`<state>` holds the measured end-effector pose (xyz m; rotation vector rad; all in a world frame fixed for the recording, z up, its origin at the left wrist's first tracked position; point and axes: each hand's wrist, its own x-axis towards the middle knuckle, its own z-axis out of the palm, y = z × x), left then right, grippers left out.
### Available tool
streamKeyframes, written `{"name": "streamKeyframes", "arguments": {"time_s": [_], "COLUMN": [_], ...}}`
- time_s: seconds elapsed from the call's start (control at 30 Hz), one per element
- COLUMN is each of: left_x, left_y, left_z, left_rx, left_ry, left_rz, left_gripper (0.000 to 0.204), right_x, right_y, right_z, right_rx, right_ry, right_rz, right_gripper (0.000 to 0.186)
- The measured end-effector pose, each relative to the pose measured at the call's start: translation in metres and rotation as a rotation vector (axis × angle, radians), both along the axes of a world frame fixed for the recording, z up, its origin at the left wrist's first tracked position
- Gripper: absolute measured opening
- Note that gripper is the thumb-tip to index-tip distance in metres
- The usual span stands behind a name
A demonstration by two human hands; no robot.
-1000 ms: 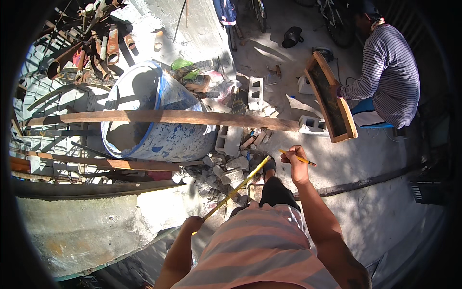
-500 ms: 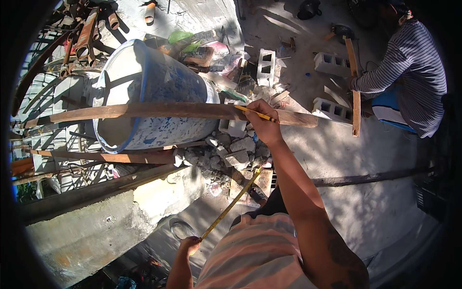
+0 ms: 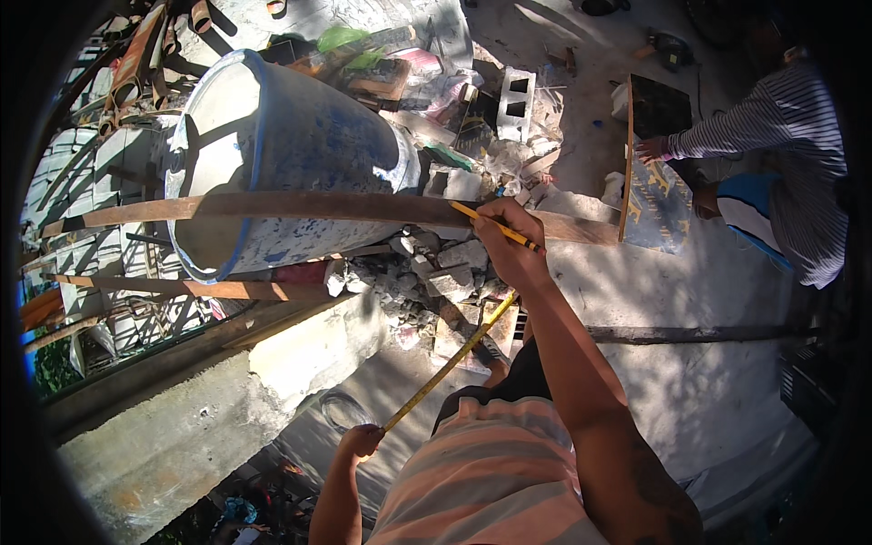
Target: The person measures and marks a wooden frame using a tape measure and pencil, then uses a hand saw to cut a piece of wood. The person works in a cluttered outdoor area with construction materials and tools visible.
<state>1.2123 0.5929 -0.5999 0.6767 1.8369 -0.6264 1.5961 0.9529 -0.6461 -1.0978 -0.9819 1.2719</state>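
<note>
My right hand (image 3: 514,243) is closed round a yellow pencil (image 3: 468,213), whose tip lies over a long, narrow wooden board (image 3: 336,206). The board stretches across the view, in front of a large drum. Low on the left, my left hand (image 3: 361,441) grips a yellow measuring tape (image 3: 445,368). The tape runs up at a slant from that hand to beside my right forearm, where its far end is hidden. Whether the right fingers also touch the board, I cannot tell.
A blue and white drum (image 3: 318,163) lies tipped on its side. Broken concrete (image 3: 445,272) is heaped below it, beside a thick concrete beam (image 3: 209,418). A hollow block (image 3: 515,104) stands farther off. At right, a person (image 3: 799,154) in a striped top holds a dark panel (image 3: 658,173).
The person at right has turned the panel from edge-on to showing its dark face. My right hand with the pencil has shifted slightly right, and the left still holds the tape.
</note>
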Motion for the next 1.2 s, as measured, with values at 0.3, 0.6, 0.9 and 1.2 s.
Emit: {"name": "streamKeyframes", "arguments": {"time_s": [0.3,0.6,0.9,1.2], "left_x": [-0.026,-0.014,-0.005,0.005], "left_y": [-0.01,0.012,0.025,0.022], "left_z": [-0.022,-0.015,-0.013,-0.015], "left_rx": [0.138,0.005,0.014,0.004], "left_ry": [-0.029,0.004,-0.001,-0.004], "left_rz": [-0.148,-0.215,-0.235,-0.26], "left_gripper": [0.036,0.043,0.045,0.046], "right_x": [0.008,0.001,0.003,0.007], "right_y": [-0.014,-0.019,-0.015,-0.022], "right_z": [-0.009,-0.008,-0.003,-0.004], "right_rx": [-0.03,-0.028,-0.094,-0.144], "right_ry": [-0.015,-0.021,0.04,0.036], "right_rz": [0.138,0.103,0.108,0.14], "right_gripper": [0.007,0.008,0.008,0.007]}}
